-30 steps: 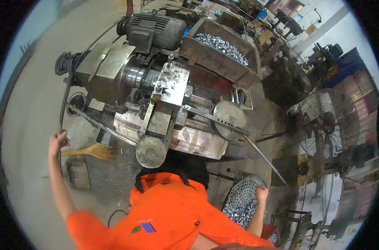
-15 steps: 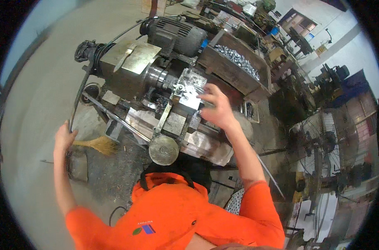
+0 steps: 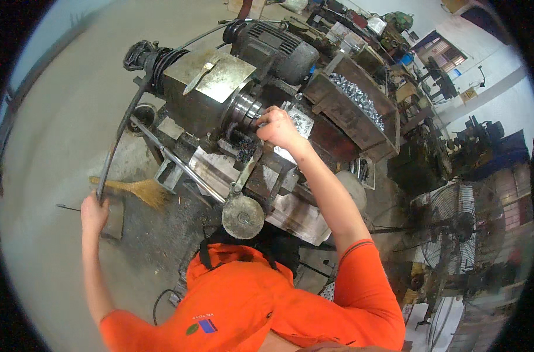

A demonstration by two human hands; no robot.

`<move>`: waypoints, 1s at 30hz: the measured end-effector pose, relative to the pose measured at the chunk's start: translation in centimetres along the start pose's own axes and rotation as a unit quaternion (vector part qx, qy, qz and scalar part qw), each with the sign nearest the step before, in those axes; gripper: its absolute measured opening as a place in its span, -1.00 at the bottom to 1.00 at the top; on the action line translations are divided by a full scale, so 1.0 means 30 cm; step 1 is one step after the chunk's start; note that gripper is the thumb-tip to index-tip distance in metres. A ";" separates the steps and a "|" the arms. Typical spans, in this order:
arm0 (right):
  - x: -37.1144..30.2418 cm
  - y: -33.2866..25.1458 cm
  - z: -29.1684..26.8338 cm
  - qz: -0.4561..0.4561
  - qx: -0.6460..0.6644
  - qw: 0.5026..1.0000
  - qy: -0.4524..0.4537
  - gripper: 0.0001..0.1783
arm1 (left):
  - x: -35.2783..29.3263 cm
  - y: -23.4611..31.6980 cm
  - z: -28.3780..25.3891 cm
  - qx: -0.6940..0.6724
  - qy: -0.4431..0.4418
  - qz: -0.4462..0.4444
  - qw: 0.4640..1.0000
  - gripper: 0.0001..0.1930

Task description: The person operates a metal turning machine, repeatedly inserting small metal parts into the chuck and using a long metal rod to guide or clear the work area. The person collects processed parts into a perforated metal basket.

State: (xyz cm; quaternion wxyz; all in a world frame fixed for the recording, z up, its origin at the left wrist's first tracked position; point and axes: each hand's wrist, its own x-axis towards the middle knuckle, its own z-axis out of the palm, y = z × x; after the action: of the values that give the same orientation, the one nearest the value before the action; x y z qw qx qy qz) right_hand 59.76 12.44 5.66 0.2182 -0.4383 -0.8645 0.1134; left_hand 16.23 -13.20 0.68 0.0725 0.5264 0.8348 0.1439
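Observation:
At the far left, my left hand (image 3: pixel 94 214) is wrapped round the end of a long dark lever (image 3: pixel 115 138), which runs up to the back of a small lathe's headstock (image 3: pixel 187 114). My right hand (image 3: pixel 280 129) is at the front of the shiny round spindle chuck (image 3: pixel 242 110), its fingers drawn together. Whatever those fingers pinch is hidden behind them. Beneath and behind this hand is the metal tool slide (image 3: pixel 300 121), partly covered by it. A paintbrush (image 3: pixel 200 76) lies on the headstock's flat top.
Behind the lathe are a ribbed motor (image 3: pixel 275 50) and a rusty bin (image 3: pixel 343 119) of small metal parts. A long steel rod (image 3: pixel 182 166) and a round disc (image 3: pixel 243 217) stick out in front. A straw broom (image 3: pixel 141 189) lies on the floor at left; a large fan (image 3: pixel 451 229) stands right.
My right hand has moved left from the tool slide to the chuck, and its fingers have closed. The left hand still grips the lever, now slightly lower in view. The whole view has shifted.

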 end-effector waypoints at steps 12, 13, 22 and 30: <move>0.061 -0.063 -0.028 0.143 0.087 0.985 0.039 -0.71 | 0.363 -0.460 -0.051 0.289 0.049 0.020 0.956 -0.83; 0.068 -0.079 -0.023 0.157 0.079 0.982 0.065 -0.71 | 0.438 -0.542 -0.062 0.305 0.084 0.068 0.946 -0.83; 0.028 -0.059 -0.014 0.132 0.074 0.985 0.088 -0.76 | 0.625 -0.577 -0.020 0.271 0.123 -0.005 0.955 -0.77; -0.392 -0.091 -0.201 0.109 0.079 0.976 0.170 -0.70 | 0.417 -0.030 0.432 -0.274 0.050 -0.011 0.960 -0.68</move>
State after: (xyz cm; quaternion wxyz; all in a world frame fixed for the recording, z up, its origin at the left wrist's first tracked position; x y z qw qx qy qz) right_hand 66.81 1.36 8.76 0.3820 -0.5242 -0.7501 0.1288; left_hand 13.55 -0.18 -11.50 0.1738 0.4692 0.7720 0.3921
